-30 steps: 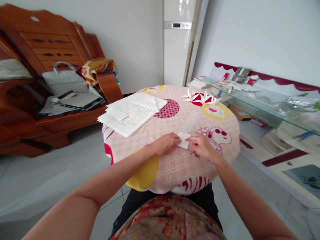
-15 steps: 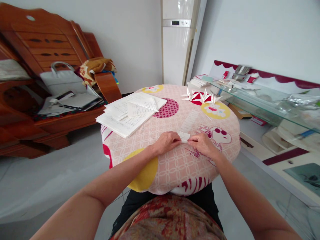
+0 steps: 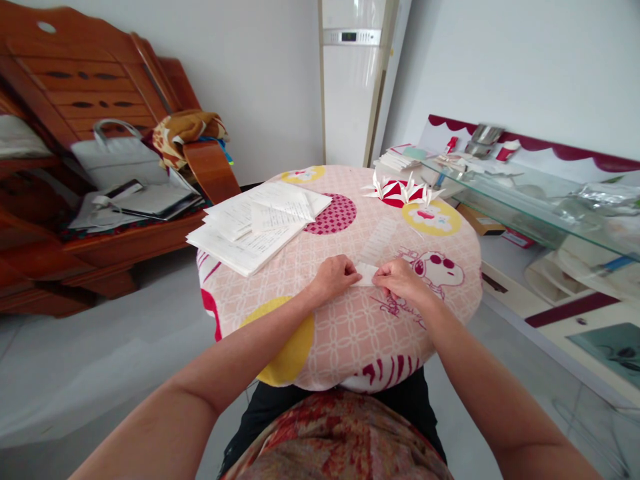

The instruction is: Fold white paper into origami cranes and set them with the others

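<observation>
A small white folded paper (image 3: 367, 274) lies on the round table (image 3: 350, 340), which has a pink patterned cloth. My left hand (image 3: 334, 277) pinches the paper's left end with curled fingers. My right hand (image 3: 400, 281) pinches its right end the same way. Both hands rest on the cloth, close together. Most of the paper is hidden between the fingers.
A stack of printed sheets (image 3: 255, 223) lies at the table's left. Several folded white paper shapes (image 3: 404, 192) stand at its far side. A wooden bench (image 3: 95, 173) with a grey bag (image 3: 116, 157) is at the left. A glass shelf (image 3: 530, 200) runs along the right.
The paper was lying flat with my right forefinger pressing it. Both hands have since closed on its ends and the paper looks narrower. The view has shifted slightly.
</observation>
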Available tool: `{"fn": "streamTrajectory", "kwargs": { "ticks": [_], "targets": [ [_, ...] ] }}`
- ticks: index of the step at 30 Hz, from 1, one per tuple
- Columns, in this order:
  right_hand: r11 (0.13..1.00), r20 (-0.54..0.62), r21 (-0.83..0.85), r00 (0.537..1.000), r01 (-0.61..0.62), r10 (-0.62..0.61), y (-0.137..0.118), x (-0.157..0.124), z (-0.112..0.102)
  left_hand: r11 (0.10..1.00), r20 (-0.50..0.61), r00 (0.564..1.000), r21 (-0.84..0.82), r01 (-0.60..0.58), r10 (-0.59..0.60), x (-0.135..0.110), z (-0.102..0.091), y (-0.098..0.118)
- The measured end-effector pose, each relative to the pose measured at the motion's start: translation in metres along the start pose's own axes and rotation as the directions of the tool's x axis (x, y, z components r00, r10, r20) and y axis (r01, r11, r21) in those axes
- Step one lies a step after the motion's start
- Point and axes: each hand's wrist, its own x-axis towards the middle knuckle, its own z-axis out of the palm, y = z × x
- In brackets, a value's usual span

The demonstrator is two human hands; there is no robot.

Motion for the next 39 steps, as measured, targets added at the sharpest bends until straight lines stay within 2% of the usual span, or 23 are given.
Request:
{"fn": "streamTrajectory", "kwargs": {
  "ticks": [10,17,34,39],
  "targets": [
    [0.991,-0.019,-0.118,0.998,-0.056,0.054,-0.0053,0.0052,0.0019,0.996,0.065,0.996,0.07,0.053,-0.058,0.0058,-0.0005,0.0067],
    [0.97,-0.053,-0.237,0.998,-0.054,0.042,-0.0103,0.0045,0.0031,0.991,0.067,0.995,0.113,0.065,-0.073,0.0056,0.0015,0.0079],
    [0.964,-0.087,-0.259,0.995,-0.061,0.039,-0.0072,0.0064,0.0057,0.989,0.049,0.998,0.146,0.037,-0.044,0.0072,0.0053,0.0059],
    [0.974,-0.048,-0.224,0.999,-0.034,0.023,-0.0057,0.0072,0.0049,0.989,0.05,0.998,0.146,0.023,-0.03,0.0071,0.0065,0.0058]
  ]
}}
